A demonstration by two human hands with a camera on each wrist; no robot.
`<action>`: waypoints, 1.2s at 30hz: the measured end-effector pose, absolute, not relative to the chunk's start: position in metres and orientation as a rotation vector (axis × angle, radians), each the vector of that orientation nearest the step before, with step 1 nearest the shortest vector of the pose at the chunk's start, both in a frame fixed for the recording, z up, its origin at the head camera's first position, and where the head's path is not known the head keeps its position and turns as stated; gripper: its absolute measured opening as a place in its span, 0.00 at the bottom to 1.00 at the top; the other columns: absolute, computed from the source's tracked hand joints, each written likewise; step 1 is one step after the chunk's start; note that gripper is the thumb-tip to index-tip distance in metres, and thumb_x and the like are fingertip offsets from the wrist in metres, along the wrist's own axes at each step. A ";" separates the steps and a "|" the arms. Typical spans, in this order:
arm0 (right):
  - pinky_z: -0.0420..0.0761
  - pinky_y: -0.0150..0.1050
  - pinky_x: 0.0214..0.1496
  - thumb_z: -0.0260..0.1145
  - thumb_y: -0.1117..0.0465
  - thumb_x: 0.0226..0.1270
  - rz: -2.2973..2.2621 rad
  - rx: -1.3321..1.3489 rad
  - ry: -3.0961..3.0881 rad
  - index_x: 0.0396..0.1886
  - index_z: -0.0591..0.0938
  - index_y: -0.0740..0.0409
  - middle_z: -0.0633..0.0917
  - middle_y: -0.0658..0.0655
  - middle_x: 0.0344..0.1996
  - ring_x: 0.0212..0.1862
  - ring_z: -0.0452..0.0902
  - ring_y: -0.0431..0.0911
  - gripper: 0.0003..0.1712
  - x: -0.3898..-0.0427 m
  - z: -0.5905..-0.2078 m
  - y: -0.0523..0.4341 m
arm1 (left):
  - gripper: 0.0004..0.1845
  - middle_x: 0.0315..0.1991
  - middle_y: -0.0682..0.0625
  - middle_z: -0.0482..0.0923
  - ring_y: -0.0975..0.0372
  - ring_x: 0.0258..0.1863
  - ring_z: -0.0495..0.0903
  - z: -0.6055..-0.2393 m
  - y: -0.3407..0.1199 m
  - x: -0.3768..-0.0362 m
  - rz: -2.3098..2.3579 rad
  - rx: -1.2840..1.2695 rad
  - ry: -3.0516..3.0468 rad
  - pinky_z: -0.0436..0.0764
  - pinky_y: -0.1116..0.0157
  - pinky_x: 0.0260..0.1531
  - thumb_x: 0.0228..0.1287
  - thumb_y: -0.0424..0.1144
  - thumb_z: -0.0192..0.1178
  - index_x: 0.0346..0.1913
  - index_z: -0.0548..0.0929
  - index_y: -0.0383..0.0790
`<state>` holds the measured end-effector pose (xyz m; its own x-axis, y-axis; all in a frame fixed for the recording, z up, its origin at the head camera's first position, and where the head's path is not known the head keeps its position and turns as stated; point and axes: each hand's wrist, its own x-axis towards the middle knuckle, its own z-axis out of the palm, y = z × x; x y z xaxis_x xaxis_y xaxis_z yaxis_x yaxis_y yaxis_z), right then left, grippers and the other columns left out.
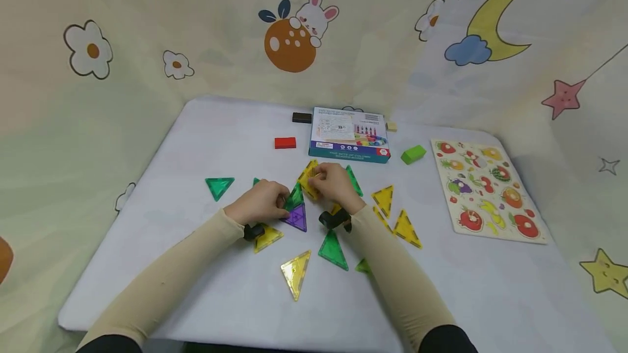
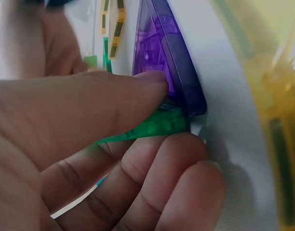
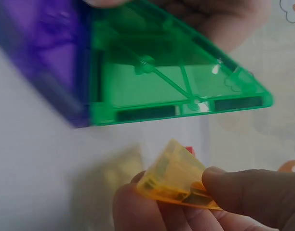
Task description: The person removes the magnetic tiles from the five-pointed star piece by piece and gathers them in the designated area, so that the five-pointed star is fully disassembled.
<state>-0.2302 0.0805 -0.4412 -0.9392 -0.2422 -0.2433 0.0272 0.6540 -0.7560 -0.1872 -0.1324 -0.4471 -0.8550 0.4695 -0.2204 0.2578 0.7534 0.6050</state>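
Observation:
My left hand pinches a clear green triangular magnetic tile between thumb and fingers. Along one edge, that tile meets a purple triangular tile, and the left thumb tip overlaps the purple one in the left wrist view. Just to the right, my right hand holds a yellow triangular tile, thumb on one side and fingers beneath. In the right wrist view the yellow tile is apart from the green one, with a gap between them. The right fingers partly cover its lower edge.
Loose yellow tiles and green tiles lie around both forearms. Behind them stand a flat box, a red block, a black block and a green block. A fruit picture board lies at right.

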 end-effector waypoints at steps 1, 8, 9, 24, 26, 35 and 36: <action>0.79 0.30 0.32 0.68 0.57 0.73 -1.162 -0.182 2.539 0.61 0.82 0.62 0.91 0.60 0.43 0.31 0.83 0.44 0.22 -0.237 -0.440 0.075 | 0.10 0.19 0.54 0.71 0.63 0.19 0.71 -0.446 -0.133 -0.185 0.823 0.554 2.588 0.70 0.68 0.25 0.61 0.39 0.75 0.34 0.82 0.43; 0.83 0.32 0.41 0.68 0.58 0.72 -1.048 -0.257 2.527 0.64 0.82 0.64 0.87 0.62 0.53 0.42 0.83 0.48 0.24 -0.274 -0.441 0.037 | 0.10 0.19 0.54 0.71 0.63 0.20 0.71 -0.445 -0.131 -0.181 0.829 0.542 2.601 0.69 0.69 0.24 0.60 0.39 0.76 0.34 0.83 0.43; 0.84 0.32 0.43 0.68 0.59 0.72 -1.048 -0.244 2.525 0.64 0.82 0.64 0.87 0.62 0.55 0.44 0.82 0.48 0.24 -0.276 -0.441 0.036 | 0.10 0.19 0.54 0.71 0.63 0.20 0.71 -0.446 -0.130 -0.181 0.827 0.546 2.604 0.70 0.69 0.25 0.60 0.39 0.76 0.34 0.83 0.43; 0.89 0.37 0.46 0.62 0.59 0.78 -1.269 -0.200 2.378 0.57 0.86 0.60 0.91 0.60 0.44 0.41 0.90 0.48 0.15 -0.253 -0.438 0.078 | 0.09 0.17 0.55 0.71 0.64 0.18 0.72 -0.451 -0.134 -0.183 0.868 0.528 2.604 0.70 0.68 0.23 0.66 0.42 0.71 0.32 0.82 0.45; 0.89 0.40 0.48 0.62 0.60 0.78 -1.311 -0.203 2.309 0.56 0.85 0.61 0.91 0.62 0.46 0.43 0.91 0.50 0.15 -0.243 -0.439 0.089 | 0.10 0.18 0.55 0.71 0.64 0.18 0.72 -0.452 -0.135 -0.183 0.894 0.532 2.598 0.69 0.68 0.23 0.68 0.42 0.70 0.31 0.82 0.45; 0.89 0.40 0.48 0.73 0.57 0.69 -1.264 -0.268 2.174 0.54 0.86 0.60 0.91 0.59 0.42 0.40 0.91 0.47 0.18 -0.207 -0.448 0.109 | 0.11 0.28 0.52 0.81 0.61 0.28 0.75 -0.451 -0.135 -0.189 1.067 0.515 2.581 0.75 0.65 0.30 0.70 0.42 0.67 0.32 0.79 0.43; 0.89 0.40 0.46 0.73 0.57 0.69 -1.267 -0.275 2.187 0.52 0.86 0.61 0.91 0.59 0.40 0.38 0.91 0.47 0.17 -0.204 -0.449 0.109 | 0.11 0.29 0.52 0.81 0.61 0.29 0.75 -0.451 -0.135 -0.190 1.084 0.514 2.576 0.75 0.65 0.31 0.70 0.43 0.67 0.32 0.79 0.43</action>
